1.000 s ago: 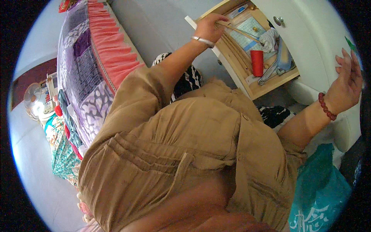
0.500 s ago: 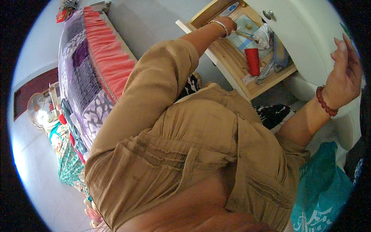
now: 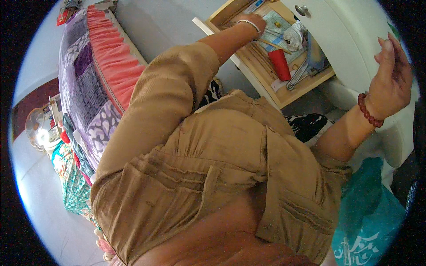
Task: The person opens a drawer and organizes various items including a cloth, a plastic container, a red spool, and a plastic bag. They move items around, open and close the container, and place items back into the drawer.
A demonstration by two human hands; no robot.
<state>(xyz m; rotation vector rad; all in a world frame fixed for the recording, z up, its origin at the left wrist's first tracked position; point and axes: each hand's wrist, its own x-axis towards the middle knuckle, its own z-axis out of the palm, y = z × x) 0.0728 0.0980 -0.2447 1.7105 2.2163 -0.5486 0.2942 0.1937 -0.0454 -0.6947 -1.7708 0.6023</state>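
Head view, far right: a white cabinet (image 3: 355, 53), with an open wooden drawer (image 3: 306, 91) to its left. The right hand (image 3: 390, 86) stays by the cabinet, fingers loosely apart, seemingly empty. The left hand (image 3: 254, 25) has moved further in over the drawer within the last second — its work now sits among the contents. Its fingertips are hidden, so I cannot tell their grip. A red cylinder (image 3: 278, 65) leans mid-drawer; beyond it lies a thin stick (image 3: 274, 46) — just beside the left hand.

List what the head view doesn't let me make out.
All in the head view:
Left hand: fingertips hidden behind the hand itself; grip unclear.
Green item beside the right hand: cut off by the dark rim.
Drawer: cut off by the upper edge.
Teal bag: cut off by the lower edge.
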